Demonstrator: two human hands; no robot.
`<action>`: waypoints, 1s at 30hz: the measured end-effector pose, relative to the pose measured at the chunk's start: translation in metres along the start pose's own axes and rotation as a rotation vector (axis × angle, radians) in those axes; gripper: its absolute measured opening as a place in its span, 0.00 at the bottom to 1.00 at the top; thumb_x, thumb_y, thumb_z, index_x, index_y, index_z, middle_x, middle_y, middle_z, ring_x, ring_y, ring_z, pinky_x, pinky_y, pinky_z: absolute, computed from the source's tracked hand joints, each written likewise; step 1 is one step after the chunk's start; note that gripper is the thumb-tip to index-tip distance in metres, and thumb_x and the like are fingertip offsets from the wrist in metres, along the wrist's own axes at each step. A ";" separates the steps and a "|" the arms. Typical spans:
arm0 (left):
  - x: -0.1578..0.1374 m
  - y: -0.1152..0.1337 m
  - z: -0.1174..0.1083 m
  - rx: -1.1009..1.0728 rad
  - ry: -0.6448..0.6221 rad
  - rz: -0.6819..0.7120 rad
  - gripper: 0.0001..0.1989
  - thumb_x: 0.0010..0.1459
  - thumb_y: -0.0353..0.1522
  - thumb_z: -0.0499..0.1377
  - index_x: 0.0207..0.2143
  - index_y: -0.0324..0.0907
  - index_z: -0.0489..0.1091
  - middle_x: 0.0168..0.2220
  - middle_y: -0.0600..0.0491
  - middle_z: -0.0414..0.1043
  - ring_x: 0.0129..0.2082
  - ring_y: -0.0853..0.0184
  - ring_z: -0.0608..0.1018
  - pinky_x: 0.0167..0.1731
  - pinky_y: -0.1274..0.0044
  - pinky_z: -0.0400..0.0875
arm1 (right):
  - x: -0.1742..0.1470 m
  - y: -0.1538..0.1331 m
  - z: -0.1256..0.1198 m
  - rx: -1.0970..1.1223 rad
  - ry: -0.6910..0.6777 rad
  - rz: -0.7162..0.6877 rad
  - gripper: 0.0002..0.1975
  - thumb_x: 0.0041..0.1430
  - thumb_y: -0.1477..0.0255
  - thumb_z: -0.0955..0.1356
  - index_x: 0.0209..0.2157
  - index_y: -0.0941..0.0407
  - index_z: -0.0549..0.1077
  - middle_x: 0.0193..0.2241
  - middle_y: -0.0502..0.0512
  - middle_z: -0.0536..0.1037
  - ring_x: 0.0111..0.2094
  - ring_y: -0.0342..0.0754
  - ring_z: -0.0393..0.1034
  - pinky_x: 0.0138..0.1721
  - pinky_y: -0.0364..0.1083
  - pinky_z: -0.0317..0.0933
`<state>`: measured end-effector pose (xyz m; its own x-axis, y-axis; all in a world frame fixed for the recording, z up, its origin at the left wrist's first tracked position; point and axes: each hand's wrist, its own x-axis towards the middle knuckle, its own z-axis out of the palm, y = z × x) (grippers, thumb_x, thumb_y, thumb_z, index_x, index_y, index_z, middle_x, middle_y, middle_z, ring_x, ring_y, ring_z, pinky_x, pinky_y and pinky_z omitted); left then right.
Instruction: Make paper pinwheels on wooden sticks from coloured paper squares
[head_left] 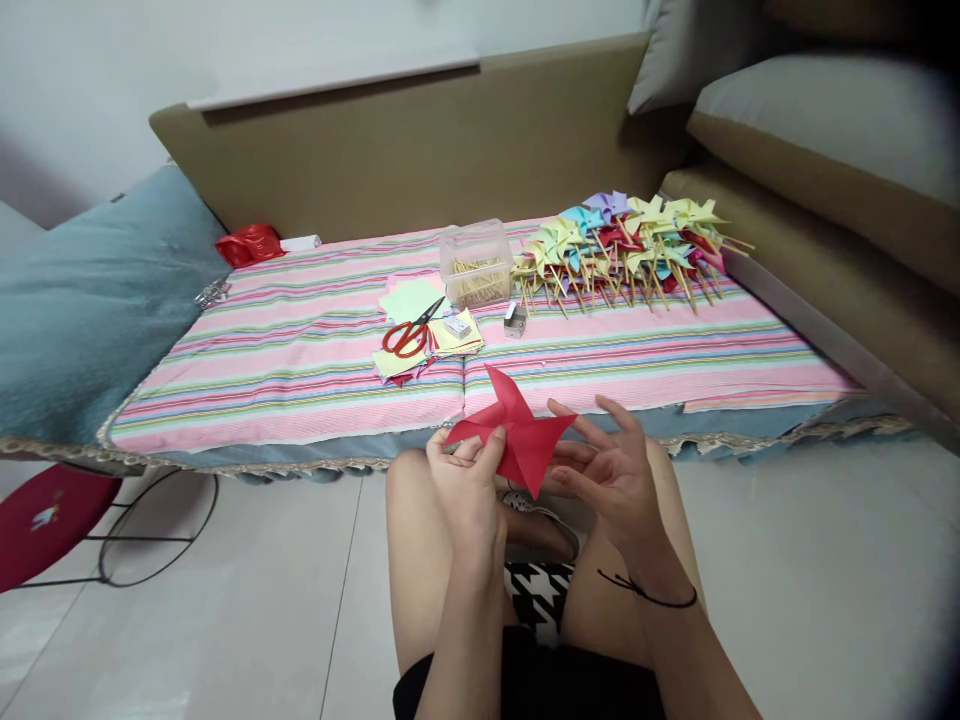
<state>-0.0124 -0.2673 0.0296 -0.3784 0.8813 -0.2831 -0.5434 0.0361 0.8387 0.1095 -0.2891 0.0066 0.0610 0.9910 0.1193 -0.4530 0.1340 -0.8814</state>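
At the red pinwheel (538,441), my left hand (471,492) is pinching near the centre, likely preserving its shape. Beside it, my right hand (615,478) is hovering, fingers apart.

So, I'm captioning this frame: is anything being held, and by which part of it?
The left hand pinches a red paper pinwheel near its centre. The right hand is open; contact there is unclear.

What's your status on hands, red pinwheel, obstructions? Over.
Left hand pinching pinwheel near centre. Right hand open beside it, contact unclear. Pinwheel folded, no stick visible. Scissors beyond, clear of both hands.
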 end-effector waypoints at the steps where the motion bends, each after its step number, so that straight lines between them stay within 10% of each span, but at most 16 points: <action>1: 0.000 0.000 0.000 -0.005 0.004 -0.003 0.29 0.43 0.27 0.68 0.45 0.43 0.56 0.25 0.57 0.75 0.23 0.70 0.78 0.29 0.79 0.71 | 0.000 0.002 0.000 -0.030 -0.030 -0.007 0.25 0.48 0.77 0.74 0.46 0.43 0.70 0.55 0.52 0.71 0.42 0.52 0.75 0.34 0.50 0.74; 13: -0.002 -0.002 0.001 -0.027 -0.023 -0.017 0.28 0.42 0.27 0.67 0.44 0.43 0.56 0.24 0.57 0.75 0.21 0.70 0.77 0.28 0.78 0.72 | 0.001 0.012 -0.006 -0.224 -0.071 -0.070 0.06 0.53 0.73 0.71 0.33 0.48 0.80 0.36 0.51 0.78 0.35 0.47 0.74 0.31 0.44 0.69; 21: -0.007 -0.010 0.004 0.033 -0.101 0.028 0.28 0.42 0.26 0.67 0.39 0.45 0.52 0.19 0.62 0.73 0.18 0.74 0.75 0.25 0.82 0.68 | 0.003 0.011 0.013 -0.120 0.199 -0.007 0.02 0.48 0.72 0.73 0.24 0.53 0.77 0.20 0.48 0.76 0.21 0.42 0.69 0.23 0.41 0.64; 30: -0.009 -0.013 0.006 0.048 -0.141 0.023 0.26 0.43 0.26 0.66 0.37 0.45 0.51 0.21 0.59 0.75 0.20 0.73 0.76 0.27 0.80 0.70 | 0.005 0.014 0.020 -0.264 0.414 -0.054 0.05 0.46 0.71 0.75 0.25 0.55 0.76 0.27 0.50 0.78 0.24 0.43 0.71 0.24 0.42 0.64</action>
<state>0.0031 -0.2728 0.0240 -0.2796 0.9394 -0.1984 -0.4983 0.0347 0.8663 0.0853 -0.2822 0.0038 0.4511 0.8921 0.0238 -0.2017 0.1279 -0.9711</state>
